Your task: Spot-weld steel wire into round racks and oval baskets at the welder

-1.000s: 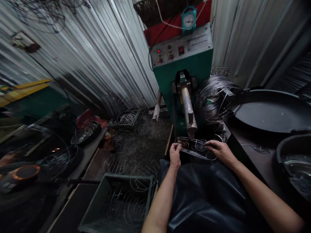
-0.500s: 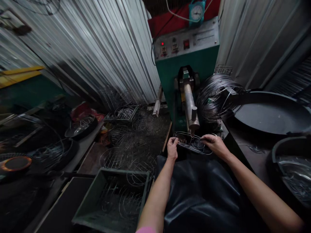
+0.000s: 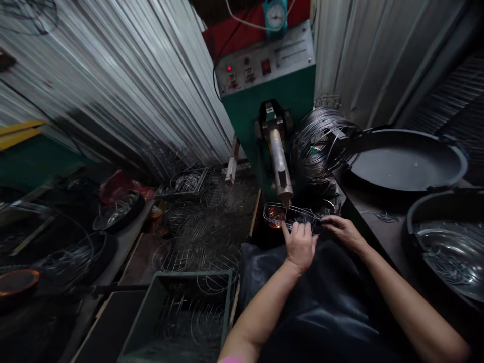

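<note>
A long rounded wire frame [image 3: 273, 222] lies under the pointed tip of a welding machine's metal arm [image 3: 280, 161]. My left hand [image 3: 300, 246] is closed on the frame's near side, around its middle, with the fingertips on the wires. My right hand [image 3: 345, 233] pinches at the frame's right end; the exact grip there is dark. An orange glow shows at the left part of the frame. Beneath both hands, a black apron [image 3: 302, 302] covers my lap.
The green machine cabinet [image 3: 242, 113] stands ahead, a wire coil [image 3: 321, 146] hanging beside it. At right are a wide dark pan [image 3: 404, 161] and a tub [image 3: 410, 224] with small metal pieces. A green crate [image 3: 139, 317] with wire parts stands at left.
My left hand has moved right, from the frame's left end to its near side. The right hand stays at the right end. The view has shifted, and an orange glow has appeared brighter.
</note>
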